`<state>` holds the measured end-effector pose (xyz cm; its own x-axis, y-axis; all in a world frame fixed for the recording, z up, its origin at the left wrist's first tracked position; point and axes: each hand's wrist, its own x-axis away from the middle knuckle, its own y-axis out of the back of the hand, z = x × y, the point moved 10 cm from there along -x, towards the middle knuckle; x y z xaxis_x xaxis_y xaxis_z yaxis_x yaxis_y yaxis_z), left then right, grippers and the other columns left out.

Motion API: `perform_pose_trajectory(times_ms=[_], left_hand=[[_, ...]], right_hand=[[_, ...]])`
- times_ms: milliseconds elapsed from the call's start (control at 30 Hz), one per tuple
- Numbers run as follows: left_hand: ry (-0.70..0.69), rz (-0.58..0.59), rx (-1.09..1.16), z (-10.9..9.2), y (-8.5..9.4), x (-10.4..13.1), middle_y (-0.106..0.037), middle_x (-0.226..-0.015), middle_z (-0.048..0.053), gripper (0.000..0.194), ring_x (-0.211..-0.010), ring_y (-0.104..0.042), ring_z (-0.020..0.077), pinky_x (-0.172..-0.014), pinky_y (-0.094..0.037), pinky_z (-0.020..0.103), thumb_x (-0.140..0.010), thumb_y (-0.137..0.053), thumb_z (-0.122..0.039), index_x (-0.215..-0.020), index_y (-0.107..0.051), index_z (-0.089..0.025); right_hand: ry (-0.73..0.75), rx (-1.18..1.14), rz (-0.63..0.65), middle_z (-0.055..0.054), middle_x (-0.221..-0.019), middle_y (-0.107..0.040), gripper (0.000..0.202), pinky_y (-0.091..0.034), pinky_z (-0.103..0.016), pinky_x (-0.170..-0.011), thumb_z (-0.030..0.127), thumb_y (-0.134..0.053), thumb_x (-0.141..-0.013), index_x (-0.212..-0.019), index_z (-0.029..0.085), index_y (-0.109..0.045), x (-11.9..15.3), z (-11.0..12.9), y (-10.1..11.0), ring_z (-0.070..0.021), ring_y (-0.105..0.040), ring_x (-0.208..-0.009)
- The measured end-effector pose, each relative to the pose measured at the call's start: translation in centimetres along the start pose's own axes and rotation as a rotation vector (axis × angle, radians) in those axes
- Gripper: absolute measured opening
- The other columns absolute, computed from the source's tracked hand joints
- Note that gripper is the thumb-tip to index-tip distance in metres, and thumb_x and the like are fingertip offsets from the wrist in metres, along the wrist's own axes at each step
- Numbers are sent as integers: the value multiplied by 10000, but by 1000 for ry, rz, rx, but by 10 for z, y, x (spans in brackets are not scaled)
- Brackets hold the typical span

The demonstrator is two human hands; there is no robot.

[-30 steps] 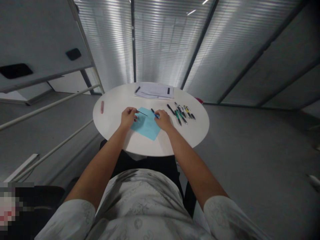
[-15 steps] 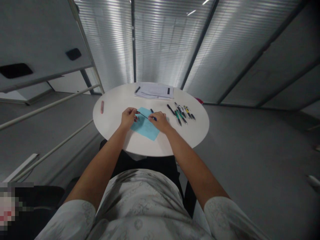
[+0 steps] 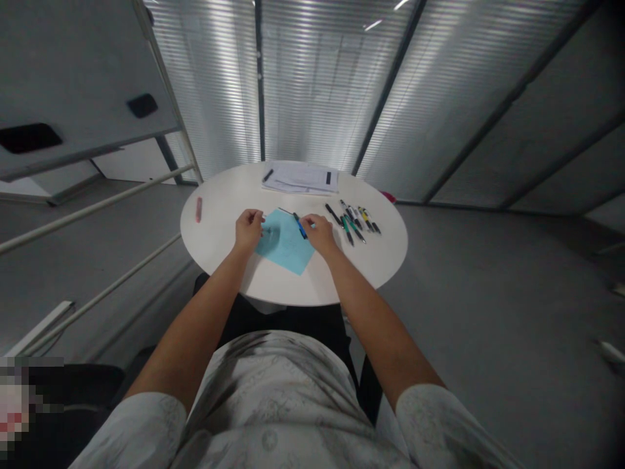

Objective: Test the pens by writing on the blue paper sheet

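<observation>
A light blue sheet (image 3: 288,253) lies on the round white table (image 3: 273,286) between my hands. My left hand (image 3: 250,228) is over the sheet's left edge, fingers curled together; what they hold, if anything, is too small to name. At the sheet's right edge my right hand (image 3: 318,232) has its fingers bent beside a blue and black pen (image 3: 299,225); whether it grips the pen cannot be made out. A thin dark stick-like piece (image 3: 286,210) lies near the sheet's top corner.
Several pens and markers (image 3: 354,221) lie right of my right hand. Papers (image 3: 300,178) with a dark pen (image 3: 267,175) on them sit at the far edge. A pinkish object (image 3: 198,210) is at the left. White rails (image 3: 112,190) stand left of the table.
The thin dark piece is no longer stretched between my hands. My right hand has moved right, uncovering more of the blue and black pen.
</observation>
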<state>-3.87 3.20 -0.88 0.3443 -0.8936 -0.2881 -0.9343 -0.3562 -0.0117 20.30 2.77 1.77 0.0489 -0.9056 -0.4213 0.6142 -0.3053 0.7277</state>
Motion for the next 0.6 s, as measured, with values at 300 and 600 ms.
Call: perform_pose_trajectory(times_ms=[300,600], left_hand=[[-90,-38,-244,5,8,-6,-696,-829,69,180,-802,-642,198,-799,-483,329,-806,-561,-267,-895,-693,-181],[-13,-11,-196,9,6,-5,-683,-771,71,220,-780,-637,203,-813,-481,345,-725,-583,-165,-890,-727,-187]], right_hand=[[-16,20,-45,-19,-962,-735,235,-361,-352,-900,351,-502,-950,-924,236,-705,0,-3,4,-209,-602,-969],[50,173,67,-62,-980,-702,247,-355,-394,-889,361,-521,-946,-934,253,-743,3,5,-10,-243,-572,-999]])
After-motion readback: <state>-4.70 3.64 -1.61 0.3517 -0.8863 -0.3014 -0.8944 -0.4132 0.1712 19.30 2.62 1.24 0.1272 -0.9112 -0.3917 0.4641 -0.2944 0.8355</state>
